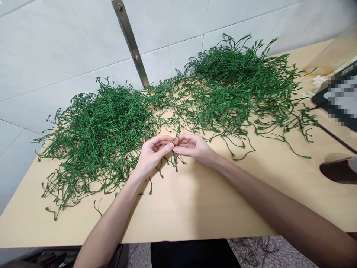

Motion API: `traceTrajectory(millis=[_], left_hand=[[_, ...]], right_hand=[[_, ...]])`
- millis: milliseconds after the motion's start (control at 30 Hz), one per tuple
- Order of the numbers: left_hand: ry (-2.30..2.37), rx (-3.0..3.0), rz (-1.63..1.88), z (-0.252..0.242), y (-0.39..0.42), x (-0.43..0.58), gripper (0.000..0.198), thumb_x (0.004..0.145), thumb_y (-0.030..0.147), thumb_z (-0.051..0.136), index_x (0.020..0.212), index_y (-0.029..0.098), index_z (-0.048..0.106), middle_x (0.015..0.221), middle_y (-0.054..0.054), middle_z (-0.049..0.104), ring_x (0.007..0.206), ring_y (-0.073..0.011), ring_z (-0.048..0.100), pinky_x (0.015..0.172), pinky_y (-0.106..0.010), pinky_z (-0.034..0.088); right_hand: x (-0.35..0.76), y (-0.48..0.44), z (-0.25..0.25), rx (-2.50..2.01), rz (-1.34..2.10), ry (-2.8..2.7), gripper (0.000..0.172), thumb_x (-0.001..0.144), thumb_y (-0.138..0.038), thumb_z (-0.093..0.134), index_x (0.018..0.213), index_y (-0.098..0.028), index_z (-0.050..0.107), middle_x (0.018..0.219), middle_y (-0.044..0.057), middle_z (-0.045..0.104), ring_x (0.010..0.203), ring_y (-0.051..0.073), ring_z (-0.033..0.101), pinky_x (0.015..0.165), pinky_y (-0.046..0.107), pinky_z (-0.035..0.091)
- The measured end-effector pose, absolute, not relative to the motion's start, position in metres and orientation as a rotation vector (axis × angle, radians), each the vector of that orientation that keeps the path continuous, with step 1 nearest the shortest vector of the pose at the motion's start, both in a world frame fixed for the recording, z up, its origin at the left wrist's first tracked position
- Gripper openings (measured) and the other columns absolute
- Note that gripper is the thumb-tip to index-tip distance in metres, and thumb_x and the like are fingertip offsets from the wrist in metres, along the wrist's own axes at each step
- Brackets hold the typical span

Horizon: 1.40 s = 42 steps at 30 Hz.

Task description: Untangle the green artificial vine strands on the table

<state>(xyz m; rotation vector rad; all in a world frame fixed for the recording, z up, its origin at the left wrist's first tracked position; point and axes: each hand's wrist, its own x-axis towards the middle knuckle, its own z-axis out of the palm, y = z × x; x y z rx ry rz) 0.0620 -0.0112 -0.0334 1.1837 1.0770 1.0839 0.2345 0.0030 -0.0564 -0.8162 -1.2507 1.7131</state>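
A pale tabletop (pixel 167 212) spreads before the wearer. Over it the left hand (pixel 153 152) and right hand (pixel 197 149) meet, fingertips pinching a thin green stem (pixel 175 140) between them. That piece seems to be mid-handling. Farther back, a left heap (pixel 108 123) and right heap (pixel 237 89) of tangled stems are joined by loose scatter; which are finished or remaining cannot be told. A tiled wall (pixel 69 41) rises behind.

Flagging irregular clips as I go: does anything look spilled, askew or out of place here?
No damage stands out. A few green stems straggle from the left heap toward the front of the table, looking strayed. Small white flower-shaped pieces beside the right heap look odd among all that green.
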Motion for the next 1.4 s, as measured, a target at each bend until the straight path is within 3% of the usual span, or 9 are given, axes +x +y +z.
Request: traceTrajectory(millis=[300, 500, 667, 767, 867, 1000, 1233, 1400], left_hand=[[1.061, 1.229, 1.074, -0.029, -0.014, 0.064, 0.022, 0.072, 0.029, 0.078, 0.075, 0.016, 0.062, 0.068, 0.002, 0.06, 0.065, -0.0077, 0.058, 0.064, -0.019, 0.046], [0.991, 1.111, 0.96, -0.033, -0.013, 0.063, 0.034, 0.072, 0.032, 0.079, 0.094, 0.017, 0.059, 0.072, 0.001, 0.063, 0.06, -0.0107, 0.062, 0.059, -0.024, 0.05], [0.993, 1.054, 0.827, -0.031, -0.012, 0.063, 0.031, 0.074, 0.039, 0.077, 0.079, 0.01, 0.065, 0.067, -0.003, 0.063, 0.051, -0.0055, 0.049, 0.05, -0.02, 0.038], [1.035, 1.106, 0.874, -0.029, -0.011, 0.064, 0.034, 0.074, 0.043, 0.075, 0.072, 0.01, 0.064, 0.06, 0.0, 0.058, 0.048, -0.0033, 0.04, 0.047, -0.019, 0.031], [1.089, 1.186, 0.894, -0.028, -0.012, 0.065, 0.037, 0.073, 0.048, 0.074, 0.07, 0.012, 0.063, 0.055, 0.002, 0.054, 0.048, -0.0044, 0.04, 0.046, -0.019, 0.029], [1.187, 1.349, 0.811, -0.028, -0.014, 0.066, 0.037, 0.08, 0.05, 0.066, 0.074, 0.014, 0.061, 0.056, 0.002, 0.056, 0.051, -0.0062, 0.045, 0.049, -0.019, 0.033], [1.296, 1.406, 0.781, -0.03, -0.015, 0.066, 0.033, 0.081, 0.05, 0.063, 0.089, 0.018, 0.053, 0.051, 0.006, 0.056, 0.046, -0.008, 0.045, 0.048, -0.02, 0.033], [1.283, 1.647, 0.652, -0.023, -0.016, 0.065, 0.044, 0.09, 0.047, 0.049, 0.059, 0.016, 0.052, 0.053, 0.001, 0.054, 0.048, -0.0076, 0.04, 0.049, -0.023, 0.031]], right_hand=[[0.232, 0.005, -0.06, -0.807, 1.558, -1.325, 0.029, 0.065, -0.036, 0.081, 0.079, -0.015, 0.066, 0.075, 0.002, 0.066, 0.069, 0.013, 0.062, 0.07, 0.029, 0.053], [0.236, 0.008, -0.06, -0.813, 1.525, -1.366, 0.024, 0.069, -0.033, 0.077, 0.082, -0.015, 0.068, 0.076, 0.004, 0.069, 0.07, 0.015, 0.064, 0.071, 0.031, 0.054], [0.238, 0.009, -0.059, -0.833, 1.499, -1.338, 0.026, 0.068, -0.035, 0.079, 0.082, -0.014, 0.07, 0.074, 0.004, 0.069, 0.068, 0.015, 0.064, 0.068, 0.03, 0.053], [0.239, 0.009, -0.058, -0.876, 1.55, -1.339, 0.03, 0.064, -0.033, 0.081, 0.084, -0.014, 0.068, 0.066, 0.001, 0.066, 0.062, 0.013, 0.062, 0.063, 0.028, 0.052], [0.24, 0.009, -0.057, -0.931, 1.678, -1.399, 0.034, 0.063, -0.032, 0.082, 0.086, -0.014, 0.065, 0.062, 0.0, 0.065, 0.057, 0.012, 0.061, 0.057, 0.025, 0.049], [0.243, 0.008, -0.053, -0.941, 1.769, -1.479, 0.037, 0.061, -0.033, 0.082, 0.086, -0.012, 0.065, 0.06, 0.0, 0.065, 0.056, 0.012, 0.061, 0.054, 0.023, 0.047], [0.243, 0.007, -0.052, -0.929, 1.73, -1.538, 0.026, 0.07, -0.036, 0.075, 0.074, -0.013, 0.064, 0.064, 0.002, 0.064, 0.057, 0.011, 0.058, 0.049, 0.022, 0.042], [0.244, 0.007, -0.054, -0.83, 1.755, -1.514, 0.02, 0.073, -0.032, 0.073, 0.076, -0.014, 0.065, 0.072, 0.001, 0.064, 0.062, 0.01, 0.06, 0.062, 0.025, 0.049]])
